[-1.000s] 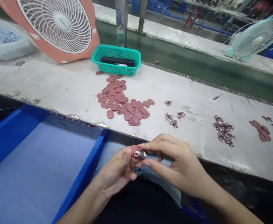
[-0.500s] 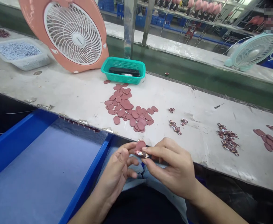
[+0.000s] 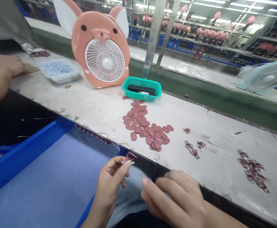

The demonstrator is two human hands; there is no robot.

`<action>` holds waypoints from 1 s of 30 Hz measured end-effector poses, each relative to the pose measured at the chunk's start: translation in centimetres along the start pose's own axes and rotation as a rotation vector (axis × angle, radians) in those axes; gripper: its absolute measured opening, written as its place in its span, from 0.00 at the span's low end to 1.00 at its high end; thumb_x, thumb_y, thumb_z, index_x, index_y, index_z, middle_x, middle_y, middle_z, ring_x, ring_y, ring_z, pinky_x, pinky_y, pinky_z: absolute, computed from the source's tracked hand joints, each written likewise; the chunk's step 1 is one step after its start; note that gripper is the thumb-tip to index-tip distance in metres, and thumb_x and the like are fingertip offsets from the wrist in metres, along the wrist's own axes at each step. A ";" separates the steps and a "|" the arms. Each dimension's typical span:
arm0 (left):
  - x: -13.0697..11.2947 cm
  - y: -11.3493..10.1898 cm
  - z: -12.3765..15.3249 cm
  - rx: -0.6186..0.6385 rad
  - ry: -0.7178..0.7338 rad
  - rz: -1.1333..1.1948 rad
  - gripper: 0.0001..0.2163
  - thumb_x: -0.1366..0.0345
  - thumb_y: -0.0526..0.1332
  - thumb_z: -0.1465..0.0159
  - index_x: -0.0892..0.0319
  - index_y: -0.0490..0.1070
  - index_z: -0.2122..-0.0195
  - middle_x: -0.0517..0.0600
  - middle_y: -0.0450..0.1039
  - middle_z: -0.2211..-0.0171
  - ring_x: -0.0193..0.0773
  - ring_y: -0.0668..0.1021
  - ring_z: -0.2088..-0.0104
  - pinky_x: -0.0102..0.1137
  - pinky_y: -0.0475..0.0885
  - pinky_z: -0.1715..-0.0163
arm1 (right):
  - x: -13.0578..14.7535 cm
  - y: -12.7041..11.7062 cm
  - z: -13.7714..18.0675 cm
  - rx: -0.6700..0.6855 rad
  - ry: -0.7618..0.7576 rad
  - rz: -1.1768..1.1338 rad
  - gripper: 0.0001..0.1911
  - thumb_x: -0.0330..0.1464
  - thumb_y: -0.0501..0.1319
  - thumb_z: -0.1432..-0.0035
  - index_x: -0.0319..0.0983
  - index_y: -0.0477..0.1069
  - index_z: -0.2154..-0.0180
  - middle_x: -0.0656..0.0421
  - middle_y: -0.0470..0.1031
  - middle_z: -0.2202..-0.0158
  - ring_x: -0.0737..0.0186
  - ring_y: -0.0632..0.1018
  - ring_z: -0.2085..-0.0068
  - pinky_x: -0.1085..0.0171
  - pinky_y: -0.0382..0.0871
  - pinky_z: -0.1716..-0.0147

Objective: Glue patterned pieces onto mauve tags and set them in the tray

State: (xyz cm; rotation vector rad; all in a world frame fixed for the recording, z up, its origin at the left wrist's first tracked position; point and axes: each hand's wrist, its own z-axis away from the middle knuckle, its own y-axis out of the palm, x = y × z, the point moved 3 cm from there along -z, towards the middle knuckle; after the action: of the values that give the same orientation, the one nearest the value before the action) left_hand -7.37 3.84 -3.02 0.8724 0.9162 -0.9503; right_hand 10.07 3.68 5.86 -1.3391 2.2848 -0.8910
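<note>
The left hand [image 3: 111, 185] makes a pinch: the thumb and the first finger press together on a small dark red piece [image 3: 131, 156], and the other fingers curl under. The piece is near the front edge of the long white bench [image 3: 93, 107], above a large blue tray [image 3: 31, 161], and it seems not to touch either one. It is too small here for me to tell its exact shape. Perhaps the hand holds it only at the fingertips so that most of it stays easy to see.

The right hand [image 3: 174, 199] is a little open, with fingers loosely bent and slightly apart, close to the bench edge. I cannot tell if something small is under these fingers.

On the bench, many flat oval pink-red pieces [image 3: 142, 125] lie in a loose pile, and small printed pieces [image 3: 252, 169] make a heap further right. They probably lie there so the hands can reach them easily. Behind them, a teal basket [image 3: 129, 91] holds a black object [image 3: 140, 88]. A pink pig-shaped fan [image 3: 100, 47] faces the person, likely for cooling. At far left, another person's hand [image 3: 8, 65] is near a white tray [image 3: 58, 71].
</note>
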 end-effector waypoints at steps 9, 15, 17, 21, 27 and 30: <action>4.9 -11.3 -11.7 -0.239 0.112 -0.688 0.15 0.53 0.67 0.43 0.60 0.76 0.64 0.51 0.79 0.66 0.41 0.79 0.67 0.36 0.75 0.64 | -2.8 0.0 0.9 0.081 0.073 0.028 0.11 0.20 0.67 0.44 0.28 0.75 0.57 0.56 0.75 0.75 0.63 0.72 0.74 0.62 0.66 0.75; 7.8 -9.4 -16.0 -0.105 0.014 -1.012 0.10 0.58 0.63 0.34 0.60 0.75 0.59 0.51 0.77 0.60 0.40 0.79 0.63 0.40 0.76 0.61 | -3.6 1.3 1.8 0.118 0.119 0.049 0.14 0.18 0.67 0.44 0.28 0.74 0.55 0.55 0.76 0.73 0.63 0.72 0.71 0.62 0.66 0.72; 8.4 -9.2 -16.6 -0.103 -0.017 -1.074 0.11 0.58 0.63 0.33 0.60 0.74 0.57 0.51 0.77 0.58 0.41 0.79 0.62 0.41 0.76 0.60 | -3.9 1.2 2.1 0.136 0.137 0.060 0.14 0.18 0.67 0.44 0.28 0.74 0.55 0.55 0.76 0.73 0.63 0.72 0.71 0.62 0.66 0.72; 9.3 -9.3 -17.2 -0.114 -0.056 -1.155 0.12 0.58 0.62 0.33 0.60 0.74 0.55 0.52 0.77 0.57 0.42 0.79 0.59 0.42 0.77 0.59 | -4.7 1.2 2.6 0.167 0.166 0.083 0.13 0.19 0.66 0.43 0.30 0.73 0.54 0.55 0.76 0.72 0.63 0.72 0.71 0.63 0.65 0.72; 9.7 -9.4 -17.4 -0.123 -0.089 -1.232 0.14 0.56 0.62 0.33 0.60 0.73 0.52 0.54 0.76 0.54 0.44 0.79 0.56 0.44 0.76 0.56 | -7.7 1.4 3.0 0.173 0.260 0.187 0.11 0.25 0.66 0.42 0.39 0.75 0.57 0.61 0.77 0.73 0.65 0.73 0.73 0.64 0.65 0.72; 9.6 -9.3 -17.6 -0.112 -0.106 -1.258 0.14 0.56 0.62 0.33 0.60 0.73 0.52 0.54 0.77 0.53 0.45 0.79 0.56 0.45 0.75 0.55 | -13.2 2.0 2.0 0.157 0.484 0.294 0.05 0.33 0.64 0.39 0.44 0.78 0.61 0.62 0.77 0.73 0.63 0.75 0.71 0.64 0.67 0.71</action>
State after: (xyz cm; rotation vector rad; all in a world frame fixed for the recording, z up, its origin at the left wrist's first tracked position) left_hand -17.44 14.02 -19.86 0.0411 1.4203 -1.9506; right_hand 16.44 15.14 2.83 -0.7495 2.5989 -1.3676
